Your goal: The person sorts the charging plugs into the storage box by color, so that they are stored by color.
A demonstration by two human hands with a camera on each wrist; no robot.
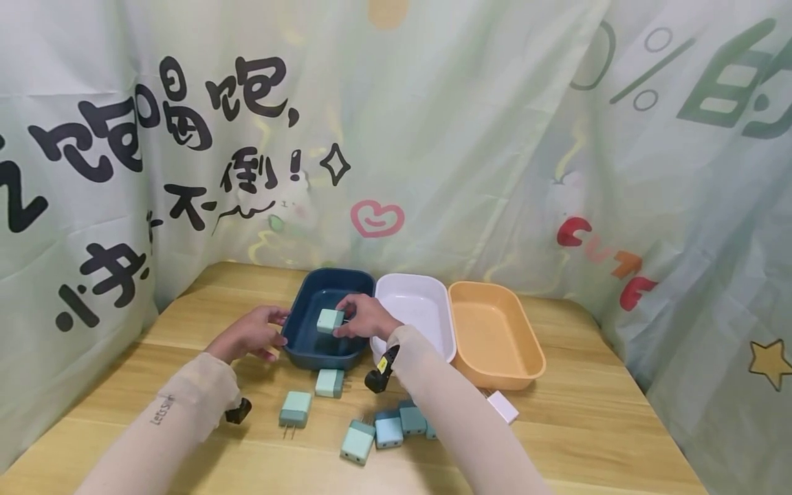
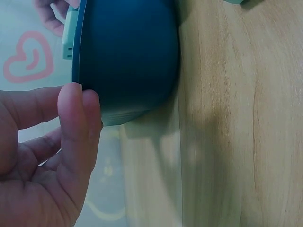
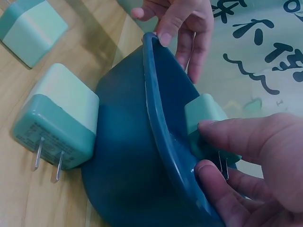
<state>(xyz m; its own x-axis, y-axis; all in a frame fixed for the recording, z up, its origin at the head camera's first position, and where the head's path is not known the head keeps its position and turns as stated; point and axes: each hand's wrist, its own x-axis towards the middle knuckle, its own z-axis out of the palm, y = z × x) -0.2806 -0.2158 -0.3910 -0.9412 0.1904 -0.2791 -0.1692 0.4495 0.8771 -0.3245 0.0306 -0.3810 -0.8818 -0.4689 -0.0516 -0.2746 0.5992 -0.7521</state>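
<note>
My right hand (image 1: 369, 315) pinches a light green charger plug (image 1: 330, 321) over the dark blue bin (image 1: 297, 359). In the right wrist view this plug (image 3: 206, 113) sits between thumb and fingers, its metal prongs toward the palm, beside the bin's rim (image 3: 158, 113). My left hand (image 1: 255, 333) is at the bin's left side; in the left wrist view its thumb (image 2: 73, 113) and a finger pinch the rim. Just in front of the bin lies another green charger plug (image 1: 330, 383), and a further one (image 1: 295, 409) lies nearer me with its prongs toward me.
A white bin (image 1: 445, 323) and an orange bin (image 1: 529, 350) stand in a row right of the blue one. Several green and blue plugs (image 1: 389, 430) lie at the table's front, partly behind my right sleeve. A white plug (image 1: 502, 407) lies before the orange bin. A printed curtain (image 1: 470, 172) hangs behind.
</note>
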